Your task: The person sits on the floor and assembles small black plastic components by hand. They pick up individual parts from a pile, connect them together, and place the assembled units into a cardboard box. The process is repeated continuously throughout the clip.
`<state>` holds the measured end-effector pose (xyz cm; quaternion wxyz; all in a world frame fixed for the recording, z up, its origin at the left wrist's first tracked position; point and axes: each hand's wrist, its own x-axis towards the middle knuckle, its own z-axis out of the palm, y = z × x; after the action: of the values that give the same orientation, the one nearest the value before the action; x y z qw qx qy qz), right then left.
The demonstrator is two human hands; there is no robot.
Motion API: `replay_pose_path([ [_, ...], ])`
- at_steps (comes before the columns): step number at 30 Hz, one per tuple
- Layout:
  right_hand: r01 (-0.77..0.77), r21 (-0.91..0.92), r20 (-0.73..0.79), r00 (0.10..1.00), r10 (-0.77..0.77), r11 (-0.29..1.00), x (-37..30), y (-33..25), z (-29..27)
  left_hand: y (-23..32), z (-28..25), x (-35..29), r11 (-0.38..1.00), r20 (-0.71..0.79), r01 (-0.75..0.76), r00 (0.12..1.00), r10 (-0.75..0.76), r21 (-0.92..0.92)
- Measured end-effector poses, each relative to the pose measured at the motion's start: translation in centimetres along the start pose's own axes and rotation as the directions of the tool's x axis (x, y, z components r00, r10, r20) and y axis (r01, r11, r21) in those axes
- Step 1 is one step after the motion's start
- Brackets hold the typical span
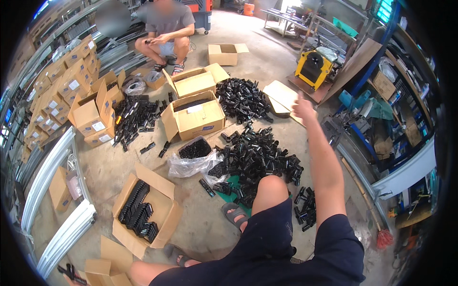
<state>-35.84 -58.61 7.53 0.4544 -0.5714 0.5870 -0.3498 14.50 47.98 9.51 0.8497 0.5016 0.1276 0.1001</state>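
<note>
My left hand (71, 281) shows only in part at the lower left rim, closed on a black plastic part (71, 273) beside an open carton (107, 267). My right arm stretches far forward; the right hand (303, 108) is over or beside a flat cardboard piece (282, 95), its fingers smeared, so I cannot tell whether it touches the cardboard. Between my feet and the cartons lies a big heap of black plastic parts (260, 157), with a second heap (243, 97) behind it. To the left, an open carton (167, 219) holds rows of the same parts.
A person (167, 38) sits at the back, hands together. Open cartons (202, 119) stand mid-floor, by a plastic bag of small black pieces (195, 148). Stacked cartons (59, 90) and white metal profiles (67, 233) line the left. A yellow-framed machine (313, 69) and shelving stand right.
</note>
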Motion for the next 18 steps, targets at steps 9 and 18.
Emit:
replay_pose_path([
  [9, 0.636, 0.369, 0.687, 0.305, -0.659, 0.678, -38.0, -8.1, 27.7, -17.5, 24.9, -20.3, 0.992, 0.536, -0.076, 0.844, 0.010, 0.101],
  [18, -0.040, 0.264, 0.887, 0.404, -0.226, 0.964, -44.2, 4.5, 31.6, -30.2, 25.4, -30.5, 0.968, 0.571, 0.041, 0.801, -0.179, 0.246],
])
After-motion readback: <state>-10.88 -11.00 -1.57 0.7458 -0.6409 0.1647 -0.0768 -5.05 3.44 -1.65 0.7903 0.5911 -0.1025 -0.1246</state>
